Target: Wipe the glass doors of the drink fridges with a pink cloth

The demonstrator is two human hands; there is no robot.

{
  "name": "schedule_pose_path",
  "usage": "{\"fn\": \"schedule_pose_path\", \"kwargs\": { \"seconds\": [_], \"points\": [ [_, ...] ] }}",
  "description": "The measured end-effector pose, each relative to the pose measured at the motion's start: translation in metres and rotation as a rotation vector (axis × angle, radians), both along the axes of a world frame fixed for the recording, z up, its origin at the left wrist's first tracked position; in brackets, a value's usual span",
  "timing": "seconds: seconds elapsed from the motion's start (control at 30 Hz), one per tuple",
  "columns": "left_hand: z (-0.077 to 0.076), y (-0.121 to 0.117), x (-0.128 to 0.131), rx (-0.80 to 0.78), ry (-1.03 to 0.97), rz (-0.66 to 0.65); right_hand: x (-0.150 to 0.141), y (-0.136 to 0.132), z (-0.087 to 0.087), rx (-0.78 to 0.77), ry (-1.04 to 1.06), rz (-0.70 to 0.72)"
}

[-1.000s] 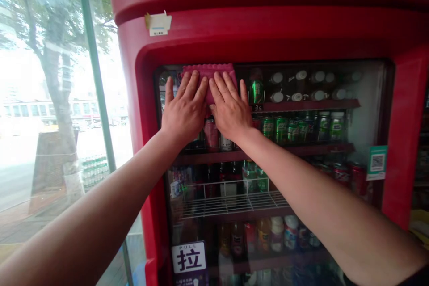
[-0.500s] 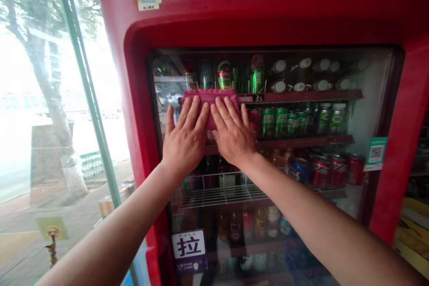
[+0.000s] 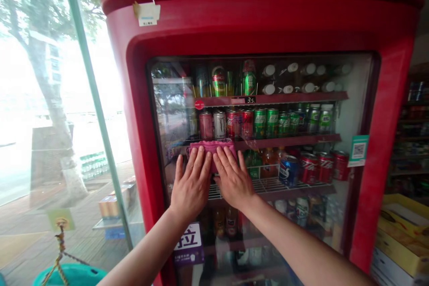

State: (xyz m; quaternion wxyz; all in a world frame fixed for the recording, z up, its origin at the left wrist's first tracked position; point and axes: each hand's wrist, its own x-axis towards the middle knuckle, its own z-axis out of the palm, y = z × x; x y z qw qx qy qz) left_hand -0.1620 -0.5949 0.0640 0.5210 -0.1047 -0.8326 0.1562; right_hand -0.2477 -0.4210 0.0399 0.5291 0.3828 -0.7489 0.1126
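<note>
A folded pink cloth is pressed against the glass door of a red drinks fridge, level with the lower edge of the can shelf. My left hand lies flat on the cloth's left part, its fingers stretched and pointing up. Beside it, my right hand rests flat on the right part, fingers also outstretched. The hands nearly meet at the thumbs and hide the cloth's lower part. Behind the glass just above stand a pink can and a silver can.
The red fridge frame surrounds the door. A pull sign sits low on the glass, a QR sticker at the right. To the left are a glass pane edge and a teal bucket. Yellow boxes stand at right.
Both hands and the pink cloth have slid down the glass, from the top shelf's edge to below the can row. The cans behind are now uncovered. The view has shifted slightly.
</note>
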Motion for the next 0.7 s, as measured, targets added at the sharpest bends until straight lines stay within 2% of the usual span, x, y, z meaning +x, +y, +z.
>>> {"fn": "schedule_pose_path", "kwargs": {
  "seconds": [0.1, 0.17, 0.23, 0.3, 0.37, 0.43, 0.7],
  "points": [
    [-0.028, 0.005, 0.004, 0.012, -0.044, 0.0, 0.007, 0.005, -0.028, -0.005, 0.014, -0.013],
    [-0.039, 0.01, 0.005, 0.033, -0.053, -0.004, 0.011, 0.009, -0.038, -0.006, 0.017, -0.027],
    [-0.039, 0.015, 0.003, 0.05, -0.037, -0.007, 0.013, 0.013, -0.038, -0.01, 0.014, -0.041],
    [-0.028, 0.02, -0.002, 0.052, -0.009, -0.012, 0.011, 0.018, -0.025, -0.02, 0.019, -0.046],
    [-0.006, 0.024, -0.009, 0.047, 0.016, -0.018, 0.006, 0.023, -0.001, -0.033, 0.042, -0.043],
    [0.024, 0.027, -0.017, 0.042, 0.037, -0.026, -0.002, 0.029, 0.031, -0.036, 0.081, -0.041],
    [0.172, 0.05, -0.051, -0.017, 0.183, -0.089, -0.026, 0.05, 0.186, -0.08, 0.16, -0.053]
  ]
}}
